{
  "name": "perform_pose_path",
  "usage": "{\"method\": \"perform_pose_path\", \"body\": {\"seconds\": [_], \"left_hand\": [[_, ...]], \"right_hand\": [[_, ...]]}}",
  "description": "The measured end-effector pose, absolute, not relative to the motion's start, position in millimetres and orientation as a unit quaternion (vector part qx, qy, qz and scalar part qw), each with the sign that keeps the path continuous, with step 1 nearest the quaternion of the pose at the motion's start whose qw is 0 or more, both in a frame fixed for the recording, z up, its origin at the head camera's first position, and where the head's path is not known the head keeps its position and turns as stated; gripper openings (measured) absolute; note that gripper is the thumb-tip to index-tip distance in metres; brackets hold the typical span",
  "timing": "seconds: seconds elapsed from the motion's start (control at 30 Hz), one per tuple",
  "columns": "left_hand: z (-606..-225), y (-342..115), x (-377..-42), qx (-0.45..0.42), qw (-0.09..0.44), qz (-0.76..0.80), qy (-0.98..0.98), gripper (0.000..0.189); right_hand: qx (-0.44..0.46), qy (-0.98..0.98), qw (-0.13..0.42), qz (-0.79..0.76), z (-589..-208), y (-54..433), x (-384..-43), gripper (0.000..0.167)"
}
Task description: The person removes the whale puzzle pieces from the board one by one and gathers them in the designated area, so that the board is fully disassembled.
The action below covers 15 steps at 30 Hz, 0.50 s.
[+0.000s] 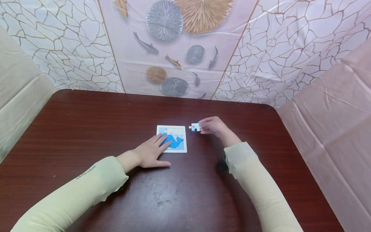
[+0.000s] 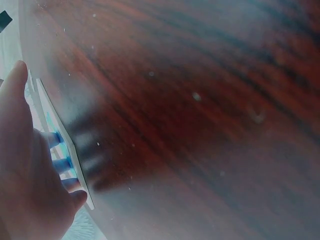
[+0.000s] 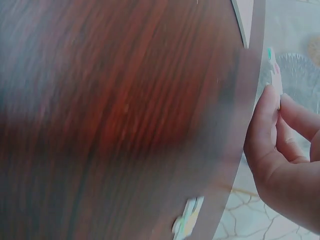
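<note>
A white-framed jigsaw board (image 1: 185, 141) with a blue whale picture lies on the table. A pale, cream-coloured area shows at its upper right. My left hand (image 1: 152, 151) rests on the board's left side with fingers spread and covers part of the whale. In the left wrist view, those fingers (image 2: 61, 165) reach over the board's edge. To the right of the board, my right hand (image 1: 213, 125) pinches a puzzle piece (image 1: 195, 127), pale with a pink mark. The right wrist view shows this piece (image 3: 276, 77) held edge-on between thumb and fingertips, raised off the table.
Another small, flat, pale piece (image 3: 190, 220) lies on the table at the bottom of the right wrist view. The dark red-brown table (image 1: 95, 129) has rounded far corners. Patterned cloth (image 1: 179, 48) hangs behind it, with plainer cloth (image 1: 333, 129) at the sides.
</note>
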<state>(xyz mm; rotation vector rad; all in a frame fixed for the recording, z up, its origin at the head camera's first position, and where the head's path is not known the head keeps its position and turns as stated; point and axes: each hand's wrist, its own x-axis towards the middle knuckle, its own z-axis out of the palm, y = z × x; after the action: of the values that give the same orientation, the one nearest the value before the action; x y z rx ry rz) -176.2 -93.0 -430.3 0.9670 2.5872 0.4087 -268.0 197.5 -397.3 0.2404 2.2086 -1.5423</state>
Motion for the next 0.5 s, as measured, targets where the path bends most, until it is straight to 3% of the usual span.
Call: {"method": "perform_pose_path", "body": {"seconds": [0.5], "left_hand": [[-431.4,-93.8,-177.4,0.345,0.173,0.146,0.911,0.087]], "right_hand": [[0.11,0.811,0.218,-0.531,-388.6,235.8,-267.0,0.045]]}}
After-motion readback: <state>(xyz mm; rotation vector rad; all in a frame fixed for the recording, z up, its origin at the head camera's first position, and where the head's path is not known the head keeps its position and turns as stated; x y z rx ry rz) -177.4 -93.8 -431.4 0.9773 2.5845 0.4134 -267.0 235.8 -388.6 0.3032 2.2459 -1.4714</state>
